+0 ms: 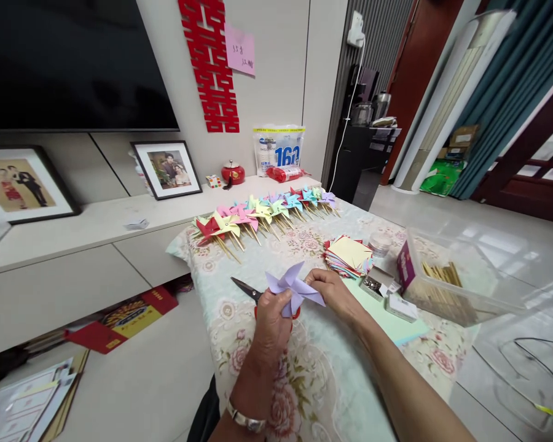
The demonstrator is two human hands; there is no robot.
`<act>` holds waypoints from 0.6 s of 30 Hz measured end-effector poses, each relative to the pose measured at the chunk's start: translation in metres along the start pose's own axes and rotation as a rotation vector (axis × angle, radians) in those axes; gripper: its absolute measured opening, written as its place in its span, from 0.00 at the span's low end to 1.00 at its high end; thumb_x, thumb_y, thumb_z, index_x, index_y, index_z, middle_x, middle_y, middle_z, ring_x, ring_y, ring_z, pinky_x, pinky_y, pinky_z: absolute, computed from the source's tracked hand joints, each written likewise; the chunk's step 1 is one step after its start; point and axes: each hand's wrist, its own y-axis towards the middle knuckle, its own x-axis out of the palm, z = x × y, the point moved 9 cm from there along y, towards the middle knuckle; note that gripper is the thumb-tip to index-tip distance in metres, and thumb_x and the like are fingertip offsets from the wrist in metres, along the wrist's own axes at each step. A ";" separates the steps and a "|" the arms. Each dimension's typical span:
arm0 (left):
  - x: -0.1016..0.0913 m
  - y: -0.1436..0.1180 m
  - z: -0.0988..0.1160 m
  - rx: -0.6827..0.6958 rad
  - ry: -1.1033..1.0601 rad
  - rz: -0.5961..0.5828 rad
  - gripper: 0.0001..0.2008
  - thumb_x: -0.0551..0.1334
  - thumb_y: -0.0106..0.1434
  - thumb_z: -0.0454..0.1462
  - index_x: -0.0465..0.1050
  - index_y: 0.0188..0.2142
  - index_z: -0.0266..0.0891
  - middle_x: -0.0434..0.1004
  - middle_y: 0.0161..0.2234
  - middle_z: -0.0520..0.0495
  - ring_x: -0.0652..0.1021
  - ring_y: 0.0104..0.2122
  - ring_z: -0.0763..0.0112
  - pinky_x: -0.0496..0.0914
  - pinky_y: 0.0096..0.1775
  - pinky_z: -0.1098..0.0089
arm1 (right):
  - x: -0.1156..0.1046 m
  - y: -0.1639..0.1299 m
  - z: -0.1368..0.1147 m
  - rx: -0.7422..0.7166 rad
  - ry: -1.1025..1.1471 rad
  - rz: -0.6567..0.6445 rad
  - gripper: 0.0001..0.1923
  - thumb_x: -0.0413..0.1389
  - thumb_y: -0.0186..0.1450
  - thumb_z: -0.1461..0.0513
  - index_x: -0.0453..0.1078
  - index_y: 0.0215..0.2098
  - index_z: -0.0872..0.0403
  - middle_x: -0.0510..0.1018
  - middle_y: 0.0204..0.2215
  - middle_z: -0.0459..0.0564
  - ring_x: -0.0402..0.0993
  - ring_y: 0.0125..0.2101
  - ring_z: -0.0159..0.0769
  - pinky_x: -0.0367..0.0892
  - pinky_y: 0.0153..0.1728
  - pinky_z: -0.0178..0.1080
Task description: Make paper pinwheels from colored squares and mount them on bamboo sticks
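Note:
A lilac paper pinwheel [291,286] is held between both hands above the floral tablecloth [332,380]. My left hand [271,320] grips it from below, pinching its centre. My right hand [332,290] holds its right side with the fingertips. Scissors [245,288] with a red handle lie on the cloth just behind my left hand, partly hidden by it. A stack of coloured paper squares [349,254] sits a little beyond my right hand.
A row of finished pinwheels on sticks [262,215] lies across the table's far end. To the right are a small box of pins [374,285], a clear jar [380,244] and a clear box of wooden sticks [442,283]. A low cabinet with framed photos [166,169] stands left.

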 end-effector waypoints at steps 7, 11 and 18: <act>0.016 -0.008 -0.006 0.010 0.100 -0.083 0.17 0.69 0.43 0.36 0.81 0.36 0.35 0.81 0.28 0.46 0.79 0.29 0.64 0.72 0.35 0.67 | 0.011 -0.009 0.025 0.130 0.394 -0.049 0.05 0.57 0.46 0.62 0.65 0.20 0.53 0.63 0.14 0.38 0.54 0.16 0.26 0.47 0.19 0.32; 0.021 -0.013 -0.003 0.048 0.221 -0.093 0.16 0.67 0.45 0.34 0.83 0.36 0.36 0.81 0.29 0.46 0.78 0.29 0.65 0.71 0.32 0.70 | 0.009 -0.012 0.029 0.194 0.555 -0.022 0.06 0.57 0.41 0.67 0.66 0.19 0.54 0.68 0.15 0.39 0.57 0.16 0.25 0.49 0.19 0.31; 0.025 -0.014 0.002 0.212 0.348 -0.151 0.15 0.68 0.48 0.33 0.82 0.38 0.39 0.82 0.37 0.41 0.80 0.36 0.59 0.74 0.39 0.66 | 0.012 -0.011 0.030 0.225 0.667 -0.091 0.04 0.59 0.41 0.67 0.68 0.18 0.56 0.67 0.14 0.40 0.54 0.15 0.24 0.49 0.18 0.32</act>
